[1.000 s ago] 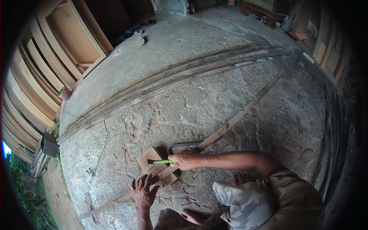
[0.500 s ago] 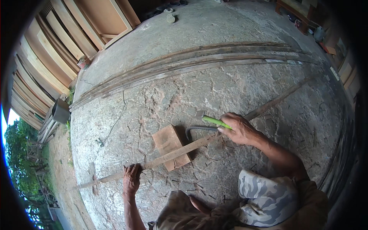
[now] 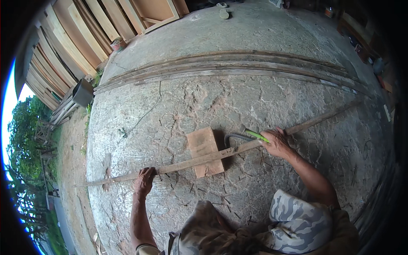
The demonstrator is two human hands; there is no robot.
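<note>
A long, narrow wooden strip (image 3: pixel 182 165) lies slantwise in front of me, across a reddish-brown wooden block (image 3: pixel 203 143). Left of the block, my left hand (image 3: pixel 144 181) is closed over the strip with its fingers on the far edge. My right hand (image 3: pixel 277 143) is closed round the green handle of a hammer (image 3: pixel 257 135) and rests against the strip right of the block. The hammer's head points left, above the floor. Beside the block lies a dark crowbar (image 3: pixel 233 136) with a hooked end, its other end hidden by the strip and hand.
Several nails (image 3: pixel 225 199) are scattered on the rough concrete floor (image 3: pixel 140 140). Beyond the block lies a row of long wooden strips (image 3: pixel 221 63). Boards (image 3: pixel 80 34) lean at the far left, near a grey bin (image 3: pixel 83 92). A thin wire (image 3: pixel 146 111) lies on the floor.
The view has swung left, so the scene sits further right. The strip has turned slightly on the block, its right part now nearer. Both hands keep their holds.
</note>
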